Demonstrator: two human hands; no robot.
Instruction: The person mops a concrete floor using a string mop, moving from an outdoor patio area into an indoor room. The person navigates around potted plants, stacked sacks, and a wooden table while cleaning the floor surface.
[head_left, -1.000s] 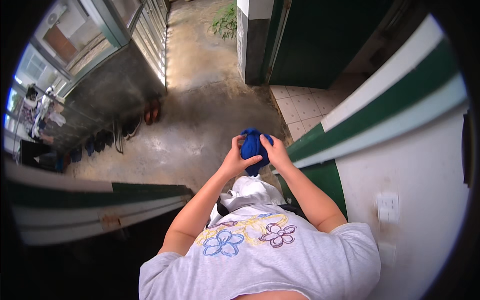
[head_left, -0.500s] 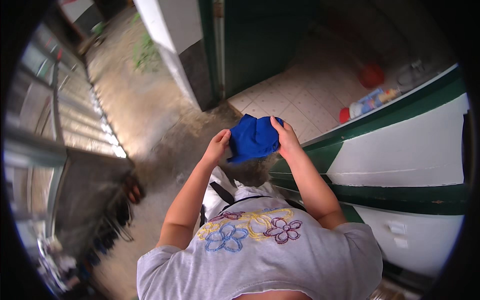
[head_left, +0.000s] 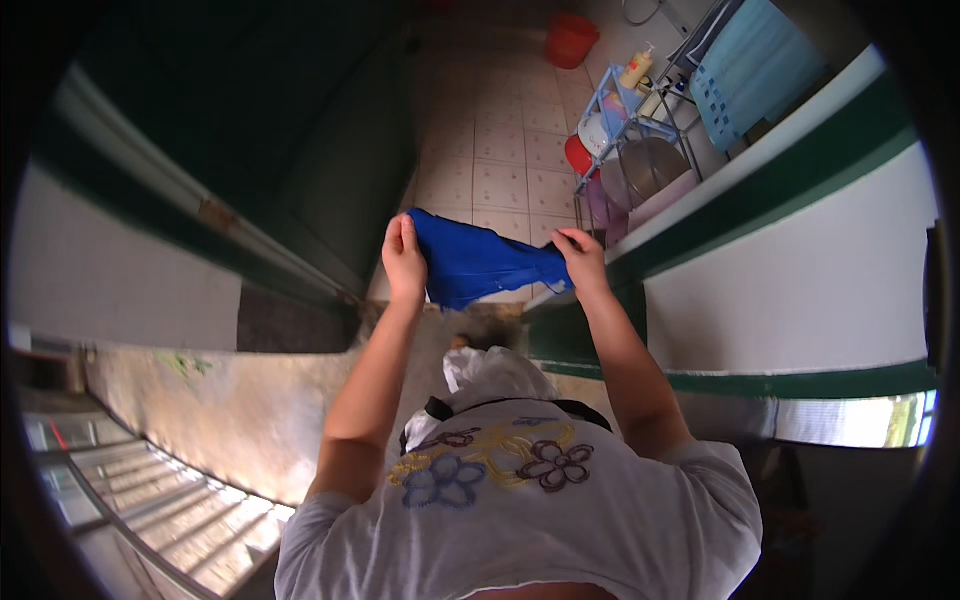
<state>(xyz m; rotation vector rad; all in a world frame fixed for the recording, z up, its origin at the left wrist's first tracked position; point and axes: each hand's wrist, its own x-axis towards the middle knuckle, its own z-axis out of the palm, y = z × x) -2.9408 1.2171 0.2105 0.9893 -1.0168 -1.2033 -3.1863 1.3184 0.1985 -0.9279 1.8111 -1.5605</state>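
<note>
A blue cloth [head_left: 490, 262] is stretched between my two hands, out in front of my body. My left hand [head_left: 404, 262] grips its left end with the thumb on top and the fingers closed. At the other end my right hand [head_left: 584, 262] pinches a corner between thumb and fingers. The cloth narrows toward the right and sags in creases along its lower edge. Below it, white fabric [head_left: 495, 372] shows at my waist, in front of my grey shirt with embroidered flowers.
Ahead, a doorway opens onto a tiled floor [head_left: 500, 150]. A dark green door [head_left: 350, 170] stands at the left. Inside on the right is a blue rack [head_left: 610, 110] with bottles and basins, beside a hanging blue towel [head_left: 750, 75]. Farther back sits a red bucket [head_left: 572, 42].
I have turned right to face the doorway, and the rack and bucket now show ahead. My hands have moved apart, pulling the blue cloth wider.
</note>
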